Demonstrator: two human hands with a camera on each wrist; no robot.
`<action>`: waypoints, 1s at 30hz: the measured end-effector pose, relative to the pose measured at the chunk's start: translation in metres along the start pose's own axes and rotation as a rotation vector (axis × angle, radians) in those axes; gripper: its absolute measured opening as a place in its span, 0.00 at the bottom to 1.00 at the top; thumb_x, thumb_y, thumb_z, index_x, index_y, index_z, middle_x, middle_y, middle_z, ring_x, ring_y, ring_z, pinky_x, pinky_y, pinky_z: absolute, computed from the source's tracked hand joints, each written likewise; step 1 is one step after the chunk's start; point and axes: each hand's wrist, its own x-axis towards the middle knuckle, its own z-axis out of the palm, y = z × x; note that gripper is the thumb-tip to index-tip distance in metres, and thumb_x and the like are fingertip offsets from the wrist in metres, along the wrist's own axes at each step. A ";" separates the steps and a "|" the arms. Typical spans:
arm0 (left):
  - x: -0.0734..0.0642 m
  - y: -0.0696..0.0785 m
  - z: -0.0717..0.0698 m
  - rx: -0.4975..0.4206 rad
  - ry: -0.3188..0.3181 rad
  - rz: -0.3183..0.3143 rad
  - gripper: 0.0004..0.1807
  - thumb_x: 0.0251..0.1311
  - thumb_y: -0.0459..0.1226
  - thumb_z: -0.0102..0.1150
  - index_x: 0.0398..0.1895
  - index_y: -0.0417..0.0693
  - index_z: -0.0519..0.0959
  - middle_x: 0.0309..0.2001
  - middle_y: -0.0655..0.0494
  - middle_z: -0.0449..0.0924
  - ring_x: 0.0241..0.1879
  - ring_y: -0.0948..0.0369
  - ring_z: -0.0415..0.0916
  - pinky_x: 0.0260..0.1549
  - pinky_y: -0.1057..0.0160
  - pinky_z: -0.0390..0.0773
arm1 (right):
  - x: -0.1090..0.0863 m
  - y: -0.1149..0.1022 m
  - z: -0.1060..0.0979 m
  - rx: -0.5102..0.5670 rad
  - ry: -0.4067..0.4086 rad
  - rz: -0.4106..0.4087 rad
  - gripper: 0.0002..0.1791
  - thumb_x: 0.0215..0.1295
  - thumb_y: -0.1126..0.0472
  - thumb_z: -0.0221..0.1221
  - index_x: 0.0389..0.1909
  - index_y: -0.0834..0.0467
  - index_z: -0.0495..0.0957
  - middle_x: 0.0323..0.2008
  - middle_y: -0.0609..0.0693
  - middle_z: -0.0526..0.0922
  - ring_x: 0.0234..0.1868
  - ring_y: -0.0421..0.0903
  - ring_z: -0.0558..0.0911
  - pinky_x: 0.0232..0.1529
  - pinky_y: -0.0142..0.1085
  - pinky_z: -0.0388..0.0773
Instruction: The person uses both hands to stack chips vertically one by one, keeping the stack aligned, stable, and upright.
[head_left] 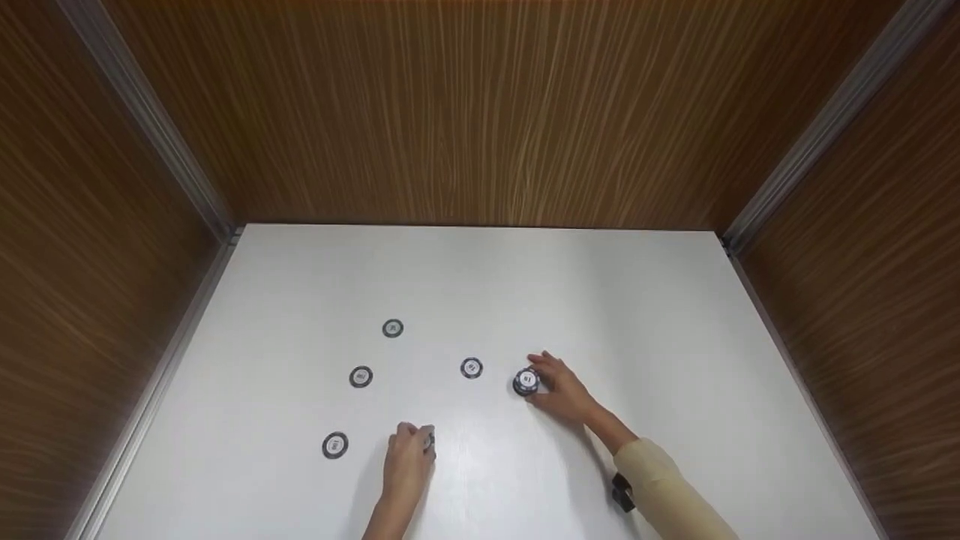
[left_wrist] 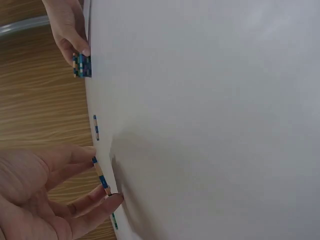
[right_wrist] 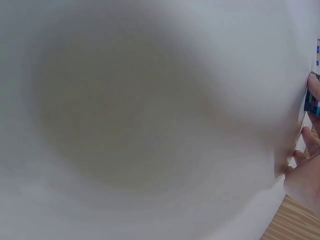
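Note:
Round black-and-white chips lie on a white table (head_left: 600,300). My left hand (head_left: 417,438) is at the near middle and pinches a single chip (left_wrist: 100,176) by its rim, seen edge-on between my fingers (left_wrist: 82,151) in the left wrist view. My right hand (head_left: 540,376) curls its fingers round a short stack of chips (head_left: 526,382) right of centre; the same stack (left_wrist: 82,65) shows at the top of the left wrist view. The right wrist view is mostly blurred white table, with the stack (right_wrist: 312,101) and my fingertips (right_wrist: 306,142) at its right edge.
Several loose chips lie flat: one at the far middle (head_left: 392,328), one left of centre (head_left: 361,376), one beside the stack (head_left: 471,367), one at the near left (head_left: 334,445). Wood-grain walls (head_left: 480,112) enclose the table on three sides.

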 end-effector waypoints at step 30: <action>0.016 0.006 -0.010 0.066 0.007 0.168 0.12 0.48 0.26 0.62 0.39 0.39 0.81 0.40 0.46 0.75 0.41 0.52 0.74 0.38 0.63 0.78 | 0.000 0.000 0.000 0.000 0.007 -0.026 0.26 0.46 0.67 0.68 0.49 0.68 0.73 0.59 0.61 0.68 0.65 0.61 0.56 0.65 0.53 0.43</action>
